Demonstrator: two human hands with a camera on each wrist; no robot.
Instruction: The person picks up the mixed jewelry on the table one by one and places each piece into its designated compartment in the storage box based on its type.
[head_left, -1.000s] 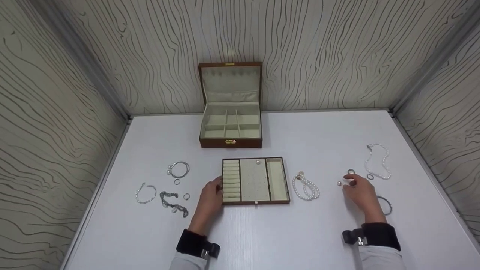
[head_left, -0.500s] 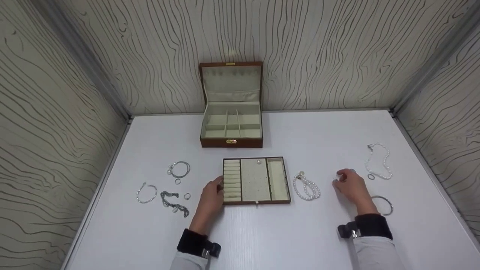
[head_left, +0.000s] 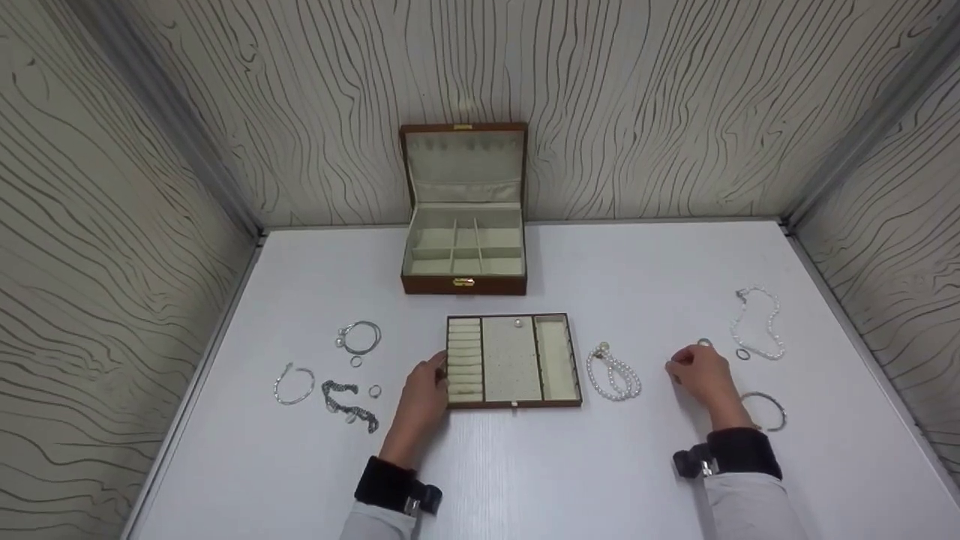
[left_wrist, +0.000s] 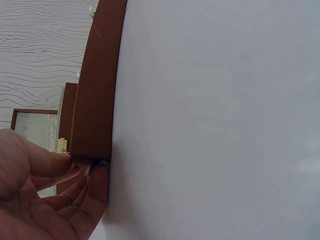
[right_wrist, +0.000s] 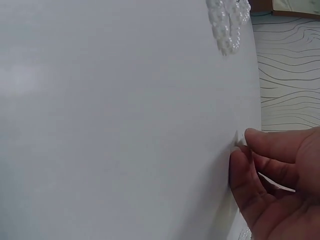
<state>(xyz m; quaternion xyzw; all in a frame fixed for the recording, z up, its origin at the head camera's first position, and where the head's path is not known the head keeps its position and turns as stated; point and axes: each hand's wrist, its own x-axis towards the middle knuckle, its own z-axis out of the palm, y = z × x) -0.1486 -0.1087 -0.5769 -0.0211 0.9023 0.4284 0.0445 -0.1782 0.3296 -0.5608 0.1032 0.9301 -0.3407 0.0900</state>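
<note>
Fingers (right_wrist: 245, 180) of our right hand (head_left: 703, 376) pinch a small pale piece (right_wrist: 240, 137), well right of the tray (head_left: 511, 367), whose left edge our left hand (head_left: 422, 394) grips; we're probably picking up, which next calls for a steady lift.

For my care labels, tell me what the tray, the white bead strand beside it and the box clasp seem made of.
Tray: smooth brown sides, perhaps leatherette or coated board; pale, soft-looking rolls suggest fabric lining.
Bead strand: glossy, rounded white beads, pearl or plastic.
Box clasp: shiny gold color suggests metal.
</note>
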